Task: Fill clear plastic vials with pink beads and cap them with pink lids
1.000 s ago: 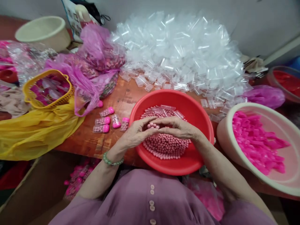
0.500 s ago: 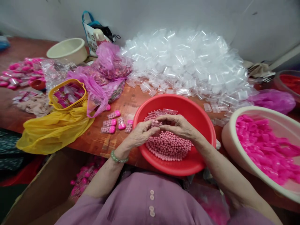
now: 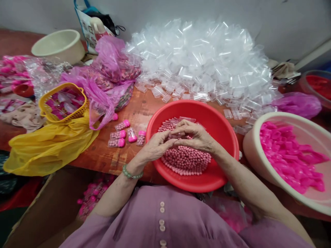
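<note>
Over the red basin (image 3: pixel 227 148), my left hand (image 3: pixel 157 146) and my right hand (image 3: pixel 195 136) meet at the fingertips. Both are closed around a small clear plastic bottle of pink beads, now mostly hidden by the fingers. Under the hands lies a heap of loose pink beads (image 3: pixel 187 160). A few empty clear bottles (image 3: pixel 187 119) rest on the beads at the back of the basin. To the left of it, several bead-filled bottles with pink caps (image 3: pixel 117 142) lie on the table.
A large pile of clear bottles (image 3: pixel 201 58) covers the back of the table. At right stands a cream tub (image 3: pixel 252 148) of pink caps (image 3: pixel 292 155). Leftward are a yellow basket (image 3: pixel 64 119), a yellow bag (image 3: pixel 49 148), purple bags (image 3: pixel 108 55) and a pale basin (image 3: pixel 58 51).
The view has shifted slightly, so the table's left side sits further left. My fingers have drawn closer together, covering the beads in the bottle that showed between them.
</note>
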Demonstrator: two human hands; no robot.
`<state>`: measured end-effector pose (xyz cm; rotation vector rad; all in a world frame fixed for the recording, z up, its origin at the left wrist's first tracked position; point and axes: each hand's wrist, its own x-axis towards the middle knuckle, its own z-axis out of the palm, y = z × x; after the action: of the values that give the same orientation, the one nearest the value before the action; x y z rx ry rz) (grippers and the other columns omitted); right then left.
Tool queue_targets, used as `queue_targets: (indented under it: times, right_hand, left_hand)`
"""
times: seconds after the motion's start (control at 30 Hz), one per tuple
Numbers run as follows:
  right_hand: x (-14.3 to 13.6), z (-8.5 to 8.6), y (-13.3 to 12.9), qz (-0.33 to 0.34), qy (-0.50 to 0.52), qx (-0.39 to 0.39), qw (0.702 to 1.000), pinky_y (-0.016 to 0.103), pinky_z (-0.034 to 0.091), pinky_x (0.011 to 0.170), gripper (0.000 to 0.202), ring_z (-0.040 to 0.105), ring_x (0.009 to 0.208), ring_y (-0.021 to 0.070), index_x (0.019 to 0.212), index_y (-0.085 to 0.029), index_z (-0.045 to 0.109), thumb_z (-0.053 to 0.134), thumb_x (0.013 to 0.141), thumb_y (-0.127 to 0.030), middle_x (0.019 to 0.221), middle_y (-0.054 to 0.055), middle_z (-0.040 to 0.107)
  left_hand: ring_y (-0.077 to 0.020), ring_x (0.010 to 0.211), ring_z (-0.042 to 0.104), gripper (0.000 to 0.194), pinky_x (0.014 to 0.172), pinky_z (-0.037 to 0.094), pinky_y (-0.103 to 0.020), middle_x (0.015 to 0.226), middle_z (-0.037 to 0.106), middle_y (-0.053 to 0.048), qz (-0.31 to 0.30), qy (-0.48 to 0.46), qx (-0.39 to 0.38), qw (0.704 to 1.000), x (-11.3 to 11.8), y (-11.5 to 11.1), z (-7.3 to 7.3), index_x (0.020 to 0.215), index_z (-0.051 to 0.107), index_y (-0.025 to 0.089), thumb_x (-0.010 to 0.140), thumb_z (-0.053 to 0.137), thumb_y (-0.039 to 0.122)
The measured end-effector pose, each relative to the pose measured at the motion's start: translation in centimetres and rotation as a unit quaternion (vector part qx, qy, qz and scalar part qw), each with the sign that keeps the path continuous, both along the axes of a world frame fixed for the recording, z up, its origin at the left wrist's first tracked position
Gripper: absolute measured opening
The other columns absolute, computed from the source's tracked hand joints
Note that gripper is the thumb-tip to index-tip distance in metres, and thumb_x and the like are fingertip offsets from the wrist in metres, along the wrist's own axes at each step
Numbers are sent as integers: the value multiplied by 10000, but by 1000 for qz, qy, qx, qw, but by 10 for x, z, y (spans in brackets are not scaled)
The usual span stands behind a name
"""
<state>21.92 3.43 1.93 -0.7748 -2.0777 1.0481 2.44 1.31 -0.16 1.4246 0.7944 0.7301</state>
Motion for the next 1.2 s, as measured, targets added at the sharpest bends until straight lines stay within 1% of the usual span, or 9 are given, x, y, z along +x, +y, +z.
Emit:
queue_targets:
  times: [0.07,0.23,0.33,0.53,0.7,0.8,0.87,1.1,1.2]
  right_hand:
    - [0,-1,0,-32,25,-21,999,253,423,631,199,511,712,116,884,-188,685,748,812,-362,804,2,580]
    - [1,4,-1,-114,94,-110,983,246,380,565,376,453,605,98,702,-188,537,819,699,-436,660,-45,507]
    - [9,10,2,-137,88,-101,982,255,387,582,400,476,606,106,633,-183,533,784,722,-481,626,-32,529]
    - [52,13,11,-280,59,-59,956,233,372,555,315,467,549,92,673,-186,573,678,814,-448,591,-36,546]
    - [81,6,5,-243,-185,-83,949,241,435,620,162,576,652,127,807,-154,635,614,842,-311,722,13,655]
    - [83,2,0,-212,-414,-45,884,245,463,762,175,656,856,162,1009,-143,657,583,859,-196,969,72,724]
    - [80,-3,-1,-172,-520,-31,836,261,463,803,208,670,935,196,1060,-143,656,569,886,-217,1042,109,725]
    - [68,-17,1,-139,-610,-36,779,318,465,734,274,687,950,291,1123,-75,626,522,917,-223,1049,228,705]
    - [71,-9,-1,-97,-583,-51,805,297,462,746,296,686,915,254,1080,-109,642,566,918,-344,1008,165,725]
  left_hand:
    - [-159,875,642,274,800,527,-285,963,685,-76,11,9,-6,1000,0,1,1,993,644,127,901,579,377]
    - [-141,801,624,278,770,515,-280,866,643,-43,25,5,-9,1000,0,0,-1,953,629,134,901,581,403]
    - [-145,803,629,296,793,514,-293,857,637,-31,44,-9,-16,999,1,-1,-3,946,634,137,875,618,424]
    - [-154,868,664,274,804,495,-257,875,674,-32,63,-62,-52,995,0,-7,8,951,627,139,857,668,394]
    - [-157,907,684,157,799,502,-240,898,705,-39,19,-87,-17,996,2,-17,25,948,654,153,878,661,294]
    - [-167,904,703,160,818,532,-262,916,731,-50,33,-123,-35,991,5,-22,31,987,663,158,863,681,258]
    - [-179,905,713,186,822,553,-284,936,741,-65,40,-145,-59,987,7,-23,31,1022,658,155,864,681,251]
    - [-123,727,696,187,729,586,-264,790,683,-2,32,-197,-104,974,12,-17,13,1010,611,159,870,661,272]
    - [-96,692,681,197,682,552,-199,756,669,13,55,-151,-92,983,11,-14,10,983,599,159,845,685,270]
